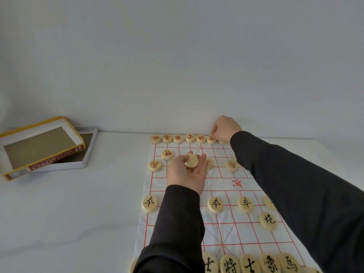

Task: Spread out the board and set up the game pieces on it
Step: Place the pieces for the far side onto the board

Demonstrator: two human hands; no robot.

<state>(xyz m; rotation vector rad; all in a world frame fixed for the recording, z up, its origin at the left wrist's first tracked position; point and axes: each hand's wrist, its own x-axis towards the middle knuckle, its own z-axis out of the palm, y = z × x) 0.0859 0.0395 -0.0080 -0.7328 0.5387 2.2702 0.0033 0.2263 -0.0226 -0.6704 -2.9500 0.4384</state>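
Note:
A white cloth board (226, 217) with red grid lines lies spread flat on the table. Round pale wooden pieces with red characters line its far edge (178, 138), and black-lettered pieces (215, 204) stand on the near half. My left hand (187, 174) hovers palm up over the far half, holding a stack of blank-faced pieces (191, 160). My right hand (224, 128) reaches to the far row, fingers pinched on a piece (222, 141) mostly hidden under it, next to a red piece (211, 139).
An open game box with a yellow-edged lid (39, 146) resting on a white tray (86, 154) sits at the left of the table. A plain wall rises just behind the board's far edge. The white tablecloth (78, 213) extends left of the board.

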